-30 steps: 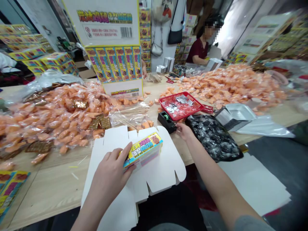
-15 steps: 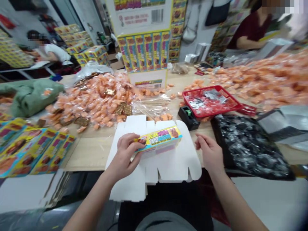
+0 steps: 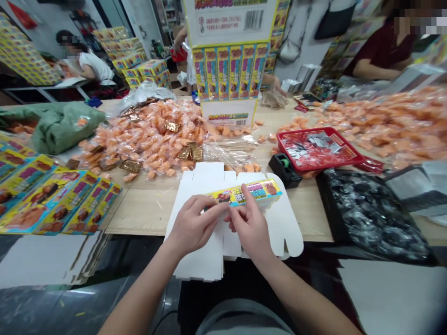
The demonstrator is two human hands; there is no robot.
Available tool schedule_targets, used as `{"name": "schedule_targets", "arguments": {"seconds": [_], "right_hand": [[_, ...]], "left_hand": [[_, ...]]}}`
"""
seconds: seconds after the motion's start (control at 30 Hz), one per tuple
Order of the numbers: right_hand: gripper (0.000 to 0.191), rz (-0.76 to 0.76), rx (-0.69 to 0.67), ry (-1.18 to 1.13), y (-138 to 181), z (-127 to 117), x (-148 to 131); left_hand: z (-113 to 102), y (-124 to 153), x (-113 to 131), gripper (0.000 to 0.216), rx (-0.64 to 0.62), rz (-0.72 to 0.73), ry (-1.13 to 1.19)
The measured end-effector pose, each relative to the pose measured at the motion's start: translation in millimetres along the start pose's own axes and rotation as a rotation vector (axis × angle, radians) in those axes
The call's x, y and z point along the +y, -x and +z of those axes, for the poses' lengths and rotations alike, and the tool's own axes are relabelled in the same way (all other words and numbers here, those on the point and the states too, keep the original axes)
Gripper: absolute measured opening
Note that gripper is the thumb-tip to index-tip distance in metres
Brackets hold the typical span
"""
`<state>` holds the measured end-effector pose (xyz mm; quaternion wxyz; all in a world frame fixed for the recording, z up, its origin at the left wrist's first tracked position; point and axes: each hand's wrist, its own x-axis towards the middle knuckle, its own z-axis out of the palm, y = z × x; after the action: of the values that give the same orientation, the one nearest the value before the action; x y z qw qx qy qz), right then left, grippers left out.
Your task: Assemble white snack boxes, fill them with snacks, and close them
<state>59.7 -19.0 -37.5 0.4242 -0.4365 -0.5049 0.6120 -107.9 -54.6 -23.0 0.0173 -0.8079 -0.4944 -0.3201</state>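
A small yellow printed box [image 3: 249,192] lies on a stack of flat white carton blanks [image 3: 209,251] at the table's near edge. My left hand [image 3: 193,225] pinches the box's near left end with thumb and fingers. My right hand [image 3: 249,228] presses against the box's near side beside the left hand, fingers curled on it. A black tape dispenser [image 3: 284,168] sits just beyond, to the right.
Heaps of orange wrapped snacks [image 3: 153,135] cover the table. A red basket [image 3: 316,149] holds silver packets, a black bag [image 3: 370,211] lies right. Flat yellow boxes [image 3: 52,200] lie left. A tall display carton [image 3: 228,70] stands behind. Other people sit at the far left and right.
My right hand has come in from the tape dispenser side to the box and now meets my left hand on it. The view has shifted leftward.
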Motion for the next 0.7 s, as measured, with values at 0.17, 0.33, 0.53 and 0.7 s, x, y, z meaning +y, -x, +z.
{"name": "schedule_targets", "arguments": {"seconds": [0.17,0.33,0.53,0.7], "right_hand": [[0.075,-0.003,0.006,-0.037,3,0,13],[0.064,-0.052,-0.007,-0.045,4,-2,24],[0.074,-0.014,-0.097,0.150,13,-29,16],[0.043,-0.296,-0.325,0.562,-1,-41,-12]], "left_hand": [[4,-15,9,0.029,-0.018,-0.233,-0.003],[11,-29,11,0.026,-0.022,-0.336,0.019],[22,-21,8,0.031,0.009,-0.267,-0.126],[26,-20,8,0.038,0.001,-0.272,-0.160]]}}
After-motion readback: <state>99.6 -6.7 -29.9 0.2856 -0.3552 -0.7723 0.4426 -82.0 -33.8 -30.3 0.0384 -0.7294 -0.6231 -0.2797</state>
